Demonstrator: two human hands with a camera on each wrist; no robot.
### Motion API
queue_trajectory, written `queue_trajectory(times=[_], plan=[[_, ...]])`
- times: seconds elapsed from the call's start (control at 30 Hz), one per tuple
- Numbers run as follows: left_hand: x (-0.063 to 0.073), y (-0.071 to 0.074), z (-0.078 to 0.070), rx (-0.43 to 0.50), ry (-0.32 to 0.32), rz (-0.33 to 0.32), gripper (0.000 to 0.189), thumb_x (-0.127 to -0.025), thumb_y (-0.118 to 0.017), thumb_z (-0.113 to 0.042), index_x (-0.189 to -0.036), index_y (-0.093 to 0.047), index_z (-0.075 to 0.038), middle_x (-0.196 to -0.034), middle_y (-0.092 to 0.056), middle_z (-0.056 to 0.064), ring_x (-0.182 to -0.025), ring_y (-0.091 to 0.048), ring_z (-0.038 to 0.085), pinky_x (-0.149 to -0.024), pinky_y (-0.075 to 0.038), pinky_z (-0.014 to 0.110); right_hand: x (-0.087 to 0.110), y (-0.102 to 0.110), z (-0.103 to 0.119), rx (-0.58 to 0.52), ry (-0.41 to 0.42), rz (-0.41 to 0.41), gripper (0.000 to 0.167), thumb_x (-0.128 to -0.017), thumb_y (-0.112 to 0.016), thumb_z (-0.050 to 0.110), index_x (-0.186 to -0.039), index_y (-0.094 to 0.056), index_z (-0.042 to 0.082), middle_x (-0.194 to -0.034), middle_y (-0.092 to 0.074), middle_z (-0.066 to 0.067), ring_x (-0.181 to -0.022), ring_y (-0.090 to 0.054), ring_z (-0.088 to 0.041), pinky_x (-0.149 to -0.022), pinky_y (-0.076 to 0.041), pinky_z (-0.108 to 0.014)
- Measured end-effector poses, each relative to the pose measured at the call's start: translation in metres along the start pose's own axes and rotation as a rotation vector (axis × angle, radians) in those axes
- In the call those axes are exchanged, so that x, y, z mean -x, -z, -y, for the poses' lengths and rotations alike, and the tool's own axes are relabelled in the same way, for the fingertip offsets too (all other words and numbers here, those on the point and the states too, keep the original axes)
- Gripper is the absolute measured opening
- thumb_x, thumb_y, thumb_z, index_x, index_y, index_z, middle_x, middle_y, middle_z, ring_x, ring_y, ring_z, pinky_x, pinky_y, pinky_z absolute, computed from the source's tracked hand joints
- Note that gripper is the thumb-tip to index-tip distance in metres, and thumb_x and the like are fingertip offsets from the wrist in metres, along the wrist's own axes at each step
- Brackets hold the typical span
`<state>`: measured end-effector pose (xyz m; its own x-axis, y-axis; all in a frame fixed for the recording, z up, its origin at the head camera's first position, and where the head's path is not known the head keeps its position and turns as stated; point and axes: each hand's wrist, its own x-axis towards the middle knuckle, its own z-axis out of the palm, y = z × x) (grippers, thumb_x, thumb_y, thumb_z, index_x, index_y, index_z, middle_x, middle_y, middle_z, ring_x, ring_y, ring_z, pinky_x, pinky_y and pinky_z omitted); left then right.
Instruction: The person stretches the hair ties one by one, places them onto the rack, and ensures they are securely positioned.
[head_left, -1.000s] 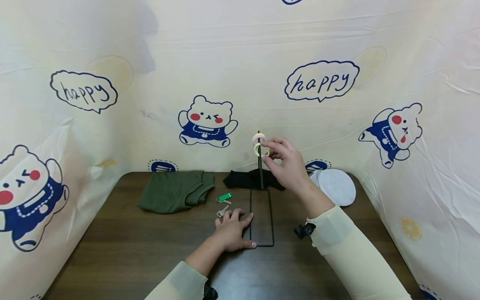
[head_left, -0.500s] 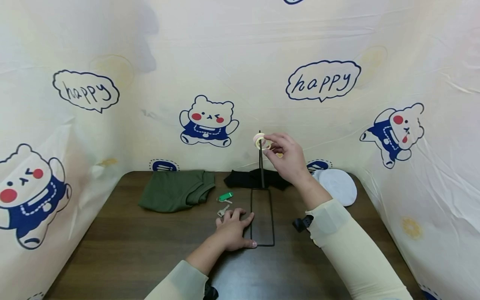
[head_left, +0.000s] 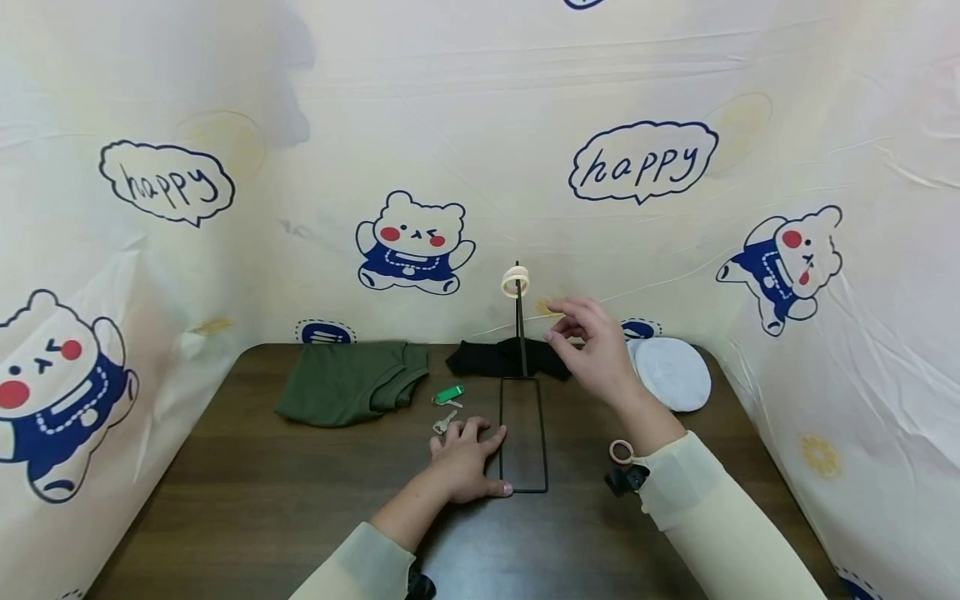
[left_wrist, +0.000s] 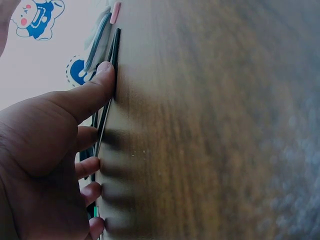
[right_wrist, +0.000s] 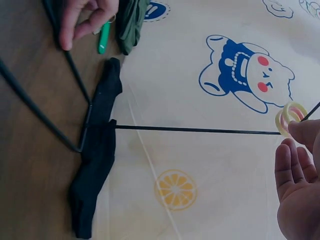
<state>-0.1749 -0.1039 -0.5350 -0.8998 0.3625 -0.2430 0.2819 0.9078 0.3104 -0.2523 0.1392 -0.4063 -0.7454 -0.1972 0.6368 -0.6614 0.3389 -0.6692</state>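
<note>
A black wire stand (head_left: 519,321) has a flat rectangular base (head_left: 543,442) on the table. Pale yellow and pink rings (head_left: 515,275) hang together near the top of its upright. My left hand (head_left: 461,462) rests on the base's left side, thumb and index finger touching the wire, fingers spread. To the right of the upright, my right hand (head_left: 596,346) is in the air, apart from the rings, with thumb and fingers loosely bent and nothing seen between them. In the right wrist view the thumb overlaps the rings (right_wrist: 291,114). Another pinkish ring (head_left: 621,452) lies by my right wrist.
Folded green cloth (head_left: 348,383) lies at the back left of the table (head_left: 262,500). Black cloth (head_left: 480,358) is behind the stand. A round white cloth item (head_left: 672,375) sits at back right. A green-tagged key (head_left: 449,395) and another key (head_left: 444,423) lie beyond my left hand.
The pale yellow ring rose from lower on the upright to hang beside the pink one, and my right hand let go, moving right and down. My left hand stayed put.
</note>
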Motion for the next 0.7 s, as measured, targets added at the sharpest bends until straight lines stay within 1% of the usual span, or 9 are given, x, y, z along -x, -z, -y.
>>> queue_trajectory(times=[0.1,0.2,0.3,0.33,0.43,0.57,0.7], plan=[[0.0,0.0,0.0,0.0,0.003,-0.001,0.096,-0.083,-0.074,-0.071,-0.163,-0.035,-0.035,-0.165,-0.027,0.004,-0.144,-0.025,0.039,-0.098,-0.028,0.063,0.011,0.003,-0.001,0.003,0.0,0.006,0.04,-0.088,-0.078,-0.007,-0.126,-0.071,0.003,-0.118,-0.065,-0.015,-0.09,-0.07,-0.025,-0.08,-0.059,-0.044],[0.001,0.001,-0.001,0.003,0.007,0.002,0.096,-0.082,-0.074,-0.071,-0.163,-0.035,-0.035,-0.165,-0.027,0.004,-0.144,-0.025,0.039,-0.098,-0.028,0.063,0.023,0.007,-0.003,0.019,-0.006,0.03,0.041,-0.089,-0.079,-0.004,-0.127,-0.071,0.007,-0.116,-0.065,-0.009,-0.091,-0.069,-0.02,-0.079,-0.059,-0.036],[0.001,0.0,0.0,0.008,0.008,0.002,0.097,-0.082,-0.074,-0.071,-0.162,-0.036,-0.034,-0.165,-0.027,0.004,-0.144,-0.025,0.039,-0.098,-0.028,0.062,0.034,0.011,-0.007,0.024,0.013,0.04,0.039,-0.088,-0.08,-0.004,-0.125,-0.072,0.006,-0.11,-0.066,-0.006,-0.089,-0.069,-0.018,-0.077,-0.058,-0.029],[0.001,0.0,0.0,0.01,0.007,0.002,0.097,-0.082,-0.074,-0.071,-0.163,-0.036,-0.034,-0.165,-0.027,0.004,-0.144,-0.025,0.039,-0.098,-0.028,0.063,0.037,0.012,-0.007,0.022,0.02,0.042,0.038,-0.088,-0.08,-0.004,-0.124,-0.072,0.005,-0.11,-0.066,-0.006,-0.088,-0.069,-0.018,-0.077,-0.058,-0.028],[0.001,0.0,0.0,0.013,0.002,0.0,0.097,-0.082,-0.074,-0.071,-0.163,-0.035,-0.034,-0.165,-0.027,0.004,-0.145,-0.024,0.039,-0.098,-0.028,0.063,0.047,0.016,-0.01,0.023,0.047,0.042,0.038,-0.086,-0.08,-0.007,-0.122,-0.073,0.003,-0.111,-0.068,-0.007,-0.088,-0.07,-0.02,-0.077,-0.058,-0.028],[0.001,0.0,0.0,0.012,0.002,-0.002,0.097,-0.082,-0.074,-0.071,-0.163,-0.035,-0.034,-0.165,-0.026,0.004,-0.145,-0.024,0.039,-0.099,-0.028,0.062,0.059,0.022,-0.013,0.028,0.051,0.048,0.042,-0.084,-0.08,-0.011,-0.123,-0.072,0.004,-0.114,-0.068,-0.007,-0.09,-0.07,-0.02,-0.079,-0.059,-0.03],[0.003,0.001,-0.001,0.012,0.003,-0.003,0.096,-0.082,-0.074,-0.07,-0.163,-0.036,-0.033,-0.165,-0.027,0.005,-0.145,-0.024,0.04,-0.099,-0.028,0.063,0.069,0.027,-0.018,0.059,0.048,0.049,0.046,-0.08,-0.082,-0.014,-0.121,-0.072,0.003,-0.11,-0.069,-0.007,-0.089,-0.069,-0.021,-0.076,-0.059,-0.034]])
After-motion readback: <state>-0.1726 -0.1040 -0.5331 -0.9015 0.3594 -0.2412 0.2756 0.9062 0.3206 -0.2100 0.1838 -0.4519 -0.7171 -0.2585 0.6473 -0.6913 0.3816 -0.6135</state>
